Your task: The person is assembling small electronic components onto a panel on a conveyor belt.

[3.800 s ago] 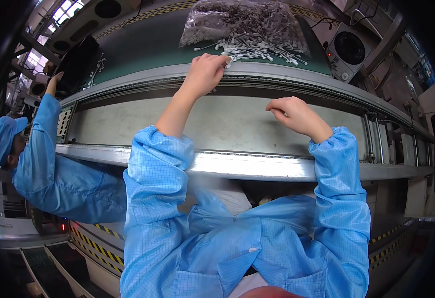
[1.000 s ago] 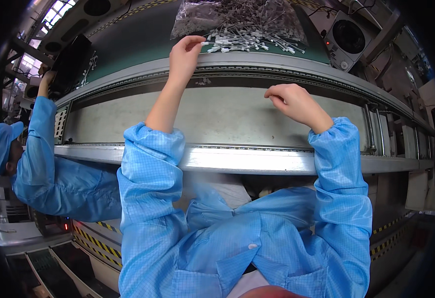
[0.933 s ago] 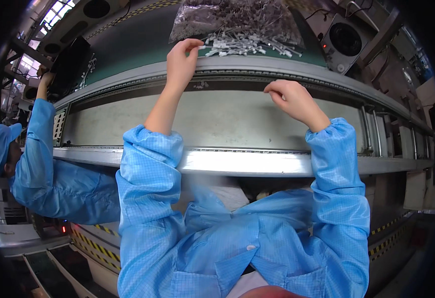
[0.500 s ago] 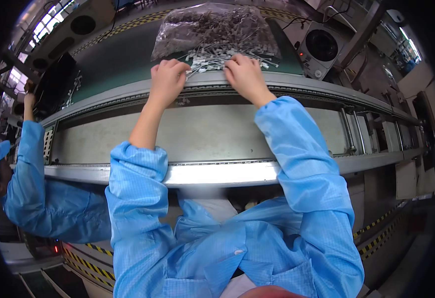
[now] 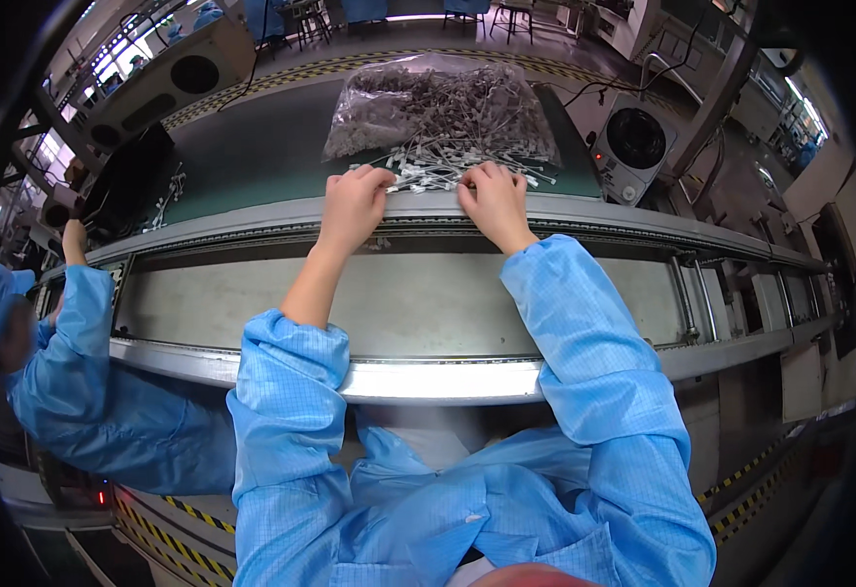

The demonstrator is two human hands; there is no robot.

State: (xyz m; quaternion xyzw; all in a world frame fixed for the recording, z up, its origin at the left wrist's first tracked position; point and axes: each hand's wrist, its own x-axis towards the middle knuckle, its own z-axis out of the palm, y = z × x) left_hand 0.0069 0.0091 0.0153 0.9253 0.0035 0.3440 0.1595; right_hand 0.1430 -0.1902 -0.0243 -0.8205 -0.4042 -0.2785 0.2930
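A clear plastic bag (image 5: 438, 103) full of small grey-white metal parts lies on the dark green belt (image 5: 252, 147). A loose pile of the same parts (image 5: 428, 174) spills out at its near edge. My left hand (image 5: 352, 205) rests on the metal rail (image 5: 585, 210) with its fingertips in the left side of the pile. Next to it, my right hand (image 5: 495, 201) curls its fingers into the right side of the pile. Whether either hand pinches a part is hidden by the fingers. Both arms wear blue sleeves.
A co-worker in a blue gown and cap (image 5: 46, 382) stands at my left, one hand raised to a black box (image 5: 130, 181) on the belt. A grey fan unit (image 5: 633, 147) sits right of the bag. A bright lower rail (image 5: 448, 377) crosses in front of me.
My right hand has swung from the rail at the right over to the pile beside my left hand. The view has tilted so the bag sits lower and nearer the middle.
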